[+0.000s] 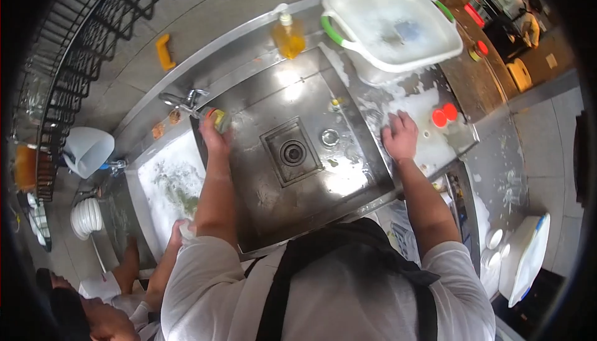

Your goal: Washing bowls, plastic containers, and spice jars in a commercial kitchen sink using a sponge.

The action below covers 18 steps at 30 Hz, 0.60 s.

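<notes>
My left hand (216, 138) grips a glass jar (224, 121) with a yellow and red label, beside the chrome faucet (185, 100) at the left rim of the steel sink (261, 201). The jar's far side is hidden by my fingers. My right hand (400, 137) rests palm down on the sudsy steel counter (419, 150) to the right of the basin, fingers apart; nothing shows in it. Two red lids (439, 118) lie just right of that hand. A round clear glass piece (330, 138) sits in the basin, right of the square drain (293, 153).
A white tub (392, 61) of soapy water stands back right. Behind the sink is a pump bottle (288, 38) of amber liquid. A co-worker's hand (179, 231) is at the foam-filled basin (163, 173) on the left. A black wire rack (93, 56) overhangs the upper left.
</notes>
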{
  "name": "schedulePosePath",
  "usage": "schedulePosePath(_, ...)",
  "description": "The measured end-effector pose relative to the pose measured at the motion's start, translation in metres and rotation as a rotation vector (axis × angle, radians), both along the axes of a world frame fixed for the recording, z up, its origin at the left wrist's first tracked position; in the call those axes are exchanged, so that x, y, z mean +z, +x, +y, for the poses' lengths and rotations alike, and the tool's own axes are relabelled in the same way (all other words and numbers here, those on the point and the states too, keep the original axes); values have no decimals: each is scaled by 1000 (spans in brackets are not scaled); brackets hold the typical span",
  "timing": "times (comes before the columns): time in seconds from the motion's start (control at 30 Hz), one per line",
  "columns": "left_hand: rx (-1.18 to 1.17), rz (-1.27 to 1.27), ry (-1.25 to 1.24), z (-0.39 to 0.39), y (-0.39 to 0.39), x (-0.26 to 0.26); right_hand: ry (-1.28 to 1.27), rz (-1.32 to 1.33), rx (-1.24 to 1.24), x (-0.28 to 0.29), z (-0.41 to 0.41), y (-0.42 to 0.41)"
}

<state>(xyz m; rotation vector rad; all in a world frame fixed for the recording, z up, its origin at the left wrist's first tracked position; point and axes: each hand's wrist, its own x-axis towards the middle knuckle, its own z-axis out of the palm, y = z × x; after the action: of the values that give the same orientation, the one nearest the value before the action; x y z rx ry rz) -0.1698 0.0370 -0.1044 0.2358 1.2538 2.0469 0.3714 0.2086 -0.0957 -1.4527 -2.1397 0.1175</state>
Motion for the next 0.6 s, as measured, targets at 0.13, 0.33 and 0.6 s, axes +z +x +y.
schedulePosePath(0.13, 319, 675, -122, 6, 14, 8, 6, 6, -11, 1, -1, 1)
schedulePosePath(0.33, 401, 852, -235, 18, 27, 46, -10, -5, -27, 0, -2, 6)
schedulePosePath(0.6, 430, 912, -539, -8, -32, -77, -33, 31, -6, 2, 0, -2)
